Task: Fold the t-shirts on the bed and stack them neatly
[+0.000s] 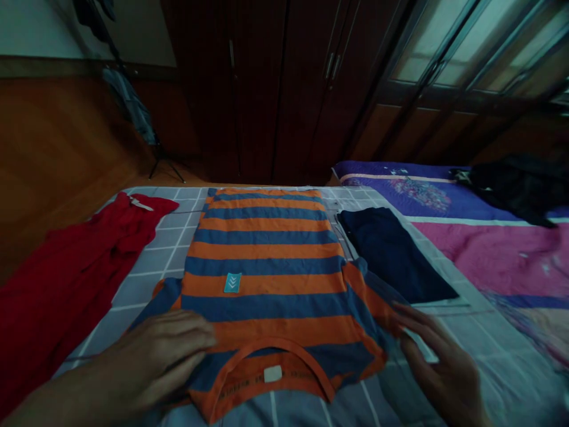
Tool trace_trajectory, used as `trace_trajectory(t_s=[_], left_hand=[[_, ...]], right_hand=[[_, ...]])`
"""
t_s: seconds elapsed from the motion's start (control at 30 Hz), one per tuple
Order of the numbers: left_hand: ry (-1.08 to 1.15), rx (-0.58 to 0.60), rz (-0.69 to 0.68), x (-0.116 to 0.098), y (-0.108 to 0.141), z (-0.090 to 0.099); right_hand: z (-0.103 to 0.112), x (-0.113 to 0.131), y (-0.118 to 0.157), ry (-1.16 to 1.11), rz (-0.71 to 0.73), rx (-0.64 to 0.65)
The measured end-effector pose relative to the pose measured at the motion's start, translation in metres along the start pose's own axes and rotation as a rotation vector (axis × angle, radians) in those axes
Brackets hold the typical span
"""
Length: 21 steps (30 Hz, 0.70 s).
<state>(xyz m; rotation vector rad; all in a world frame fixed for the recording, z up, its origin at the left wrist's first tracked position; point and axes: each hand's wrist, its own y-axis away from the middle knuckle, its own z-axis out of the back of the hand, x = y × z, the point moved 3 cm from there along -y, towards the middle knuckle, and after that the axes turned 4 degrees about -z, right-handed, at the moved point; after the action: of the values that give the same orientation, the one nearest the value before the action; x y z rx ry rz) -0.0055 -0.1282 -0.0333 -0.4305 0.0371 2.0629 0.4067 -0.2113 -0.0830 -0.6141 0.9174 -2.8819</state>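
Observation:
An orange and blue striped T-shirt (267, 305) lies flat on the bed with its collar toward me. A small teal patch (232, 283) sits on its chest, and a pale label shows inside the neck. My left hand (173, 350) is over the shirt's left shoulder, closed with its fingers together on the fabric; part of that sleeve is hidden beneath it. At the right sleeve's end, my right hand (438, 362) has its thumb and fingertips closed on the hem, the palm turned inward.
Red clothing (84, 267) lies along the left side of the grey checked sheet (171, 243). Folded dark navy cloth (395, 255) rests to the right. Beyond are a purple and pink bedspread (480, 243) with a black garment (520, 184), a dark wardrobe (275, 89) and a clothes stand (160, 155).

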Motion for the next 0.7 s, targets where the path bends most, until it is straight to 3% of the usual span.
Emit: trace_trajectory(t_s=[0.07,0.17,0.27,0.37,0.53,0.7], left_hand=[[0.027,0.112,-0.128,-0.008,-0.031,-0.010],[-0.022,0.126,-0.262,-0.017,-0.062,-0.039],[-0.051,0.090,-0.353,-0.017,-0.074,-0.072],[-0.057,0.051,-0.391,-0.009,-0.074,-0.090],[-0.065,-0.013,-0.408,0.001,-0.067,-0.096],[-0.058,-0.071,-0.404,0.001,-0.067,-0.096]], right_hand=[[-0.002,-0.017,-0.002,0.097,-0.185,-0.093],[-0.013,-0.038,0.004,0.230,-0.371,-0.082],[-0.028,-0.049,0.013,0.326,-0.466,-0.035],[-0.035,-0.047,0.014,0.332,-0.545,-0.079],[-0.028,-0.034,0.004,-0.089,-0.879,-0.212],[-0.016,-0.029,0.004,-0.429,-1.092,-0.198]])
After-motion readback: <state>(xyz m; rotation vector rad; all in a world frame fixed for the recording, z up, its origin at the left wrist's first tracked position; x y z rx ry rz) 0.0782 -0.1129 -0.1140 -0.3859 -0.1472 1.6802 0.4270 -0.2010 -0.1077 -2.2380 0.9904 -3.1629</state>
